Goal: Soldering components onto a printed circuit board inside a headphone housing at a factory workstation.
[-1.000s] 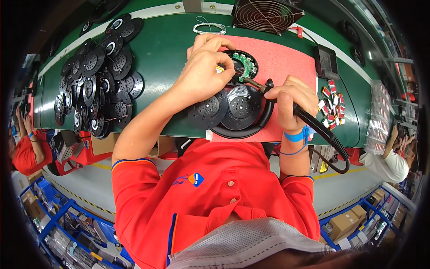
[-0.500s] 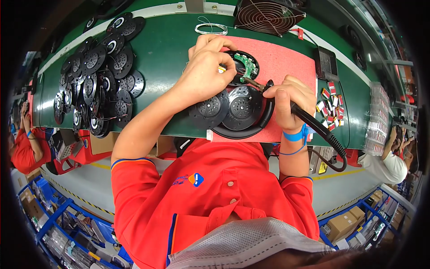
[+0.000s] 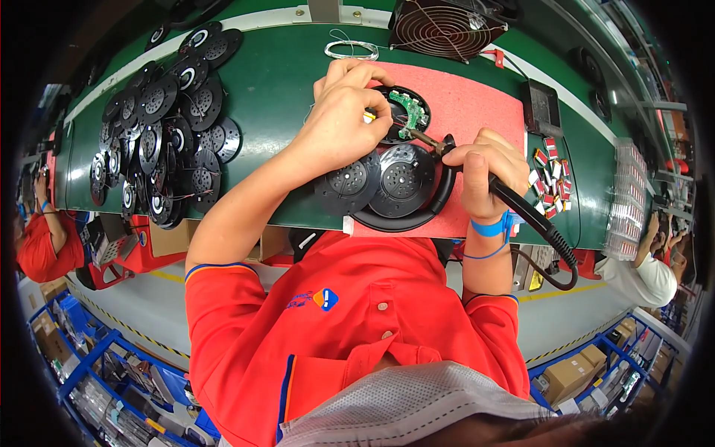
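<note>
My right hand [image 3: 491,171] is wrapped round the black handle of a soldering iron [image 3: 521,207]. The iron's metal tip meets, or nearly meets, the lower end of a curved green circuit board [image 3: 409,108] in a round black housing [image 3: 426,124]. At the housing's left side my left hand [image 3: 348,108] is closed in a pinch. A small yellow and white piece [image 3: 369,115] shows by its fingers; what exactly they grip is hidden. Nearer me, two black speaker discs, one on the left [image 3: 348,182] and one on the right [image 3: 404,182], lie over a black ring [image 3: 398,223].
A pink foam mat [image 3: 469,93] lies on the green table. Many black speaker discs [image 3: 156,100] are heaped left. A wire coil [image 3: 351,50] and a fan [image 3: 447,30] stand behind. Small red-and-white parts [image 3: 553,179], a black tray [image 3: 542,106] and clear plastic trays [image 3: 627,197] sit right.
My right hand and the soldering iron have shifted very slightly to the right and nearer me. My left hand stays almost where it was beside the housing.
</note>
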The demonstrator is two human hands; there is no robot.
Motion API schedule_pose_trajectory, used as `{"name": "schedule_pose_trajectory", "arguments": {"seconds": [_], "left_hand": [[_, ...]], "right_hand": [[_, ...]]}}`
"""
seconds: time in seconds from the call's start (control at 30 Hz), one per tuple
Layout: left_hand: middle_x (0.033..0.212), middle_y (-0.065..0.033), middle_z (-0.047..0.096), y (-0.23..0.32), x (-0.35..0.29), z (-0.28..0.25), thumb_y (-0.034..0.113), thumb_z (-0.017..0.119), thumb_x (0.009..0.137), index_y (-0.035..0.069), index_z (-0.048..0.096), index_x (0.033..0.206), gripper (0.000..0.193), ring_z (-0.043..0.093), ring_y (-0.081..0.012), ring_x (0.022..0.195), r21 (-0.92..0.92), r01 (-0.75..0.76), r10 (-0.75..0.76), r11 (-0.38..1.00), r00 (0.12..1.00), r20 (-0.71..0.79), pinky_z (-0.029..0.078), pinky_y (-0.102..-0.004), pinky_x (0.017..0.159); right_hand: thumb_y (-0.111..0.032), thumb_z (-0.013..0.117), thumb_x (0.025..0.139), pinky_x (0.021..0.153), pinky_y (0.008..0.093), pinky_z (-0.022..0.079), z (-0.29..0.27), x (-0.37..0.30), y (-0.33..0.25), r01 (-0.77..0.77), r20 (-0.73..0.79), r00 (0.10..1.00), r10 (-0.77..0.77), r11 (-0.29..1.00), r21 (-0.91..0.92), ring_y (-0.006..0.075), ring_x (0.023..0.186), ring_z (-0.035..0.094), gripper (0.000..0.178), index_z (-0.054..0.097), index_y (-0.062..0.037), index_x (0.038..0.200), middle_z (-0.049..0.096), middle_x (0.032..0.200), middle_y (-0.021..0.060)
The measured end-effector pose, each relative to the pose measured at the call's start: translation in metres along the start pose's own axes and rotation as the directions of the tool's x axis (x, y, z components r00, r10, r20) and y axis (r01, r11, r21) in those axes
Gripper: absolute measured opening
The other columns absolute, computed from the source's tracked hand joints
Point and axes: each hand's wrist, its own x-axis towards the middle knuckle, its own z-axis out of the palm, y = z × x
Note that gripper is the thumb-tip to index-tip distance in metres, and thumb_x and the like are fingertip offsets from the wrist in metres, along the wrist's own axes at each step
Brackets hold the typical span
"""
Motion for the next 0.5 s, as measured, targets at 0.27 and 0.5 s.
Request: {"name": "schedule_pose_trajectory", "arguments": {"seconds": [0.27, 0.5], "left_hand": [[0.115, -0.0053, 0.058, 0.0006, 0.0008, -0.0036, 0.010, 0.066, 0.072, 0.003, 0.065, 0.072, 0.007, 0.042, -0.0306, 0.118, 0.014, 0.000, -0.001, 1.000, 0.999, 0.041, 0.030, -0.0416, 0.100], [0.116, -0.0043, 0.057, 0.0009, 0.0031, -0.0078, 0.011, 0.067, 0.072, 0.004, 0.066, 0.072, 0.007, 0.041, -0.0298, 0.119, 0.028, 0.013, -0.016, 1.000, 0.995, 0.094, 0.030, -0.0426, 0.100]], "right_hand": [[-0.008, 0.053, 0.085, 0.042, 0.0280, 0.030, 0.0007, -0.0004, 0.0022, 0.015, -0.004, 1.000, -0.015, 1.000, -0.001, 0.0145, 0.044, 0.042, 0.026, 0.060, 0.0016, 0.062, 0.056, 0.054, 0.0066], [-0.010, 0.054, 0.085, 0.042, 0.0283, 0.029, 0.0012, 0.0000, 0.0022, 0.004, 0.003, 1.000, -0.004, 1.000, 0.000, 0.0145, 0.044, 0.042, 0.026, 0.061, 0.0014, 0.063, 0.055, 0.053, 0.0063]]}}
